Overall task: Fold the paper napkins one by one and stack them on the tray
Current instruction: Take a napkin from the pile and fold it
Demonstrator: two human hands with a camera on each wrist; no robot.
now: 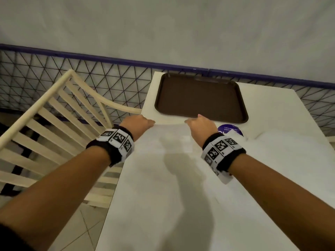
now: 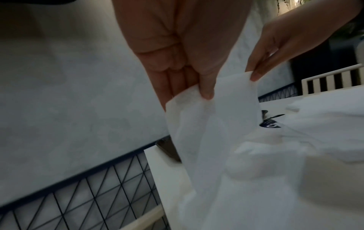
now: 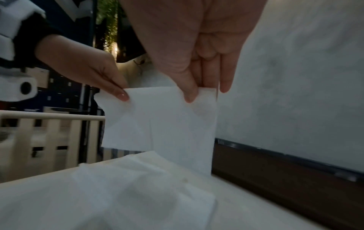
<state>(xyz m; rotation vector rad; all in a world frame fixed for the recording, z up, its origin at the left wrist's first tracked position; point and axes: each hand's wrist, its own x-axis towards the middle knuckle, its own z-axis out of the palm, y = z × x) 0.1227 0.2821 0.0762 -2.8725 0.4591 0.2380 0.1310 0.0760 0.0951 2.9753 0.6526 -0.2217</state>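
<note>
A white paper napkin [image 1: 170, 134] hangs lifted above the table, just in front of the brown tray [image 1: 199, 98], which has nothing on it. My left hand [image 1: 151, 122] pinches the napkin's upper left corner between thumb and fingers. My right hand [image 1: 188, 121] pinches the upper right corner. In the left wrist view the napkin [image 2: 212, 124] drops from my left hand [image 2: 204, 93] to the table, with the right hand [image 2: 254, 76] beyond. In the right wrist view the sheet [image 3: 167, 121] shows fold creases below my right hand [image 3: 191, 96] and left hand [image 3: 120, 93].
More loose white napkins [image 3: 118, 194] lie crumpled on the white table [image 1: 272, 105], to the right and under my hands. A round purple sticker [image 1: 230, 130] sits by the tray's near right corner. A cream slatted chair [image 1: 54, 124] stands left; a wire fence [image 1: 108, 78] runs behind.
</note>
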